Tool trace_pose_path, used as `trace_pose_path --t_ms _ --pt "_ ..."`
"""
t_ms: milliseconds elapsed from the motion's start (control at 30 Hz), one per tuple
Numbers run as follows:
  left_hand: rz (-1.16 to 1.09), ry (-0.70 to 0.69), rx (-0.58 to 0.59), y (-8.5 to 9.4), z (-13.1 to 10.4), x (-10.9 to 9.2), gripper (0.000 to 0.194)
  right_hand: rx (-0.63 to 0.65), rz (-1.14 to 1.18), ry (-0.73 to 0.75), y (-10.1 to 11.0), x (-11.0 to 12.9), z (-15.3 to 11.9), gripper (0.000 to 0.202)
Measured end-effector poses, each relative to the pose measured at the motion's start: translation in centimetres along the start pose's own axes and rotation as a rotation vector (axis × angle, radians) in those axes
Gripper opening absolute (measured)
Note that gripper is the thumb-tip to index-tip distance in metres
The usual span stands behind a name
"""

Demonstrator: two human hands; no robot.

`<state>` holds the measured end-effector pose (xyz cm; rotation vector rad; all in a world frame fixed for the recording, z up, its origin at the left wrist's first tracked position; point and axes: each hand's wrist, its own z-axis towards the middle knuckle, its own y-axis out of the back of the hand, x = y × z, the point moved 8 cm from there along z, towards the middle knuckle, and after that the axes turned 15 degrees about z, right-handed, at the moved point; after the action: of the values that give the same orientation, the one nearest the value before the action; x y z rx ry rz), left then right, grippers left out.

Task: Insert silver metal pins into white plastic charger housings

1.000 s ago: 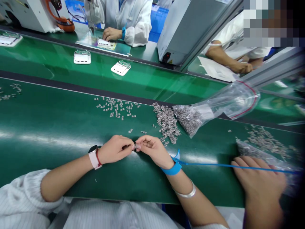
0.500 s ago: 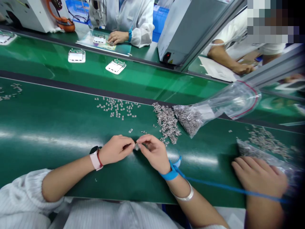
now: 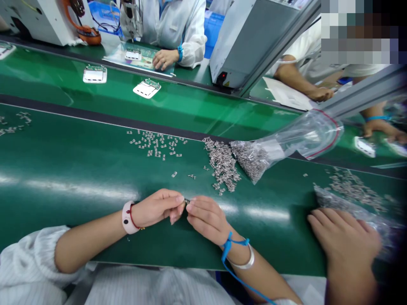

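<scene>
My left hand [image 3: 159,207] and my right hand [image 3: 208,218] meet over the green table, fingertips pinched on a small metallic part [image 3: 186,201] between them. Most of that part is hidden by the fingers. Beyond my hands lie a single small metal piece [image 3: 174,174] and a few more beside it. A dense pile of small metal parts [image 3: 224,163] is farther back, with a looser scatter of pieces [image 3: 155,144] to its left. Right of the pile rests a clear zip bag [image 3: 254,159] filled with similar parts.
Another person's hand [image 3: 346,237] rests at the right by a second bag [image 3: 340,203] and scattered parts. White housings [image 3: 146,88] with green boards lie on the belt [image 3: 190,106] behind. Across it, a person's hand [image 3: 165,59] is near a grey machine [image 3: 251,38].
Both my hands have turned and come slightly nearer my body, still holding the part. The housings on the belt have shifted left. The hand across the belt has moved right.
</scene>
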<state>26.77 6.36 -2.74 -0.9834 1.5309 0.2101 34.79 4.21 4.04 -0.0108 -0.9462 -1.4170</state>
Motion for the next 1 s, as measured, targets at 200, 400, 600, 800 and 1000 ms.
trace_pose_path --t_ms 200,400,600,800,1000 --pt "0.865 -0.238 -0.135 2.0 -0.1 -3.2 0.036 -0.282 0.402 -0.399 -0.1 -3.9 0.6 0.014" --pt "1.491 -0.346 -0.013 0.5 -0.4 -3.3 0.027 -0.129 0.959 -1.007 -3.8 -7.7 -1.8 0.023" --pt "1.442 -0.312 -0.149 1.8 -0.2 -3.1 0.024 -0.256 0.882 -0.927 -3.1 -8.1 -1.8 0.015" --pt "0.584 0.013 -0.040 2.3 0.8 -0.2 0.036 -0.338 0.329 -0.371 0.0 -4.1 0.6 0.010" --pt "-0.191 0.076 0.145 -0.9 0.2 1.0 0.039 -0.014 -0.044 0.312 -0.1 2.7 2.0 0.017"
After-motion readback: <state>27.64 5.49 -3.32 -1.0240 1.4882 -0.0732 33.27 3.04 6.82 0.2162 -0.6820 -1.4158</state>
